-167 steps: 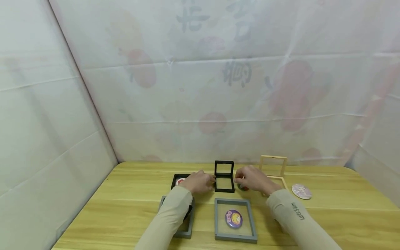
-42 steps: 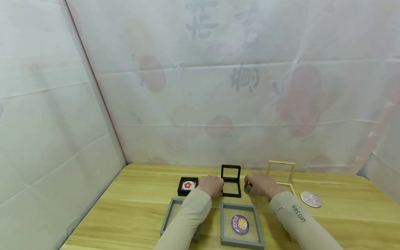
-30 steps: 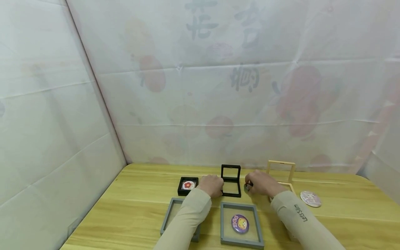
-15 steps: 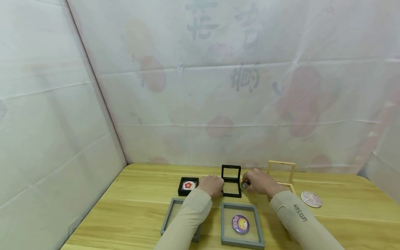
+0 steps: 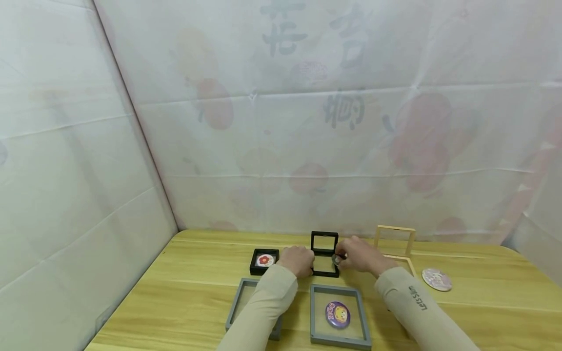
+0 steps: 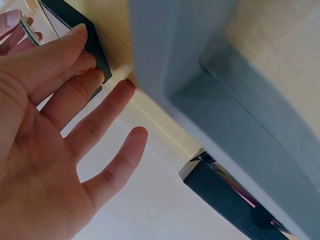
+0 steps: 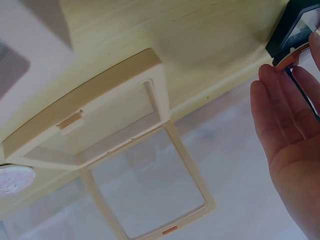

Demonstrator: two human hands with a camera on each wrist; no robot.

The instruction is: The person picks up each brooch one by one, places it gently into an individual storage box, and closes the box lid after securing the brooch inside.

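A small black display frame [image 5: 326,274] stands unfolded at the back of the table, its lid upright. My left hand [image 5: 297,261] holds the frame's left edge; in the left wrist view the thumb and first fingers meet at the dark rim [image 6: 98,55], the other fingers spread. My right hand [image 5: 362,255] pinches a small round badge [image 5: 336,260] by its edge, over the frame's right side. The badge [image 7: 291,59] shows tilted, nearly edge-on, in the right wrist view. Its printed face is mostly hidden.
A cream frame [image 5: 411,242] stands unfolded at right, near a pale round badge [image 5: 436,280]. A grey frame with a purple bear badge [image 5: 337,315] lies in front. Further left are another grey frame [image 5: 234,307] and a black frame holding a red-flower badge [image 5: 265,260].
My right hand has picked the badge up from the table beside the black frame and carried it left to the frame's right side. My left hand stays at the left edge.
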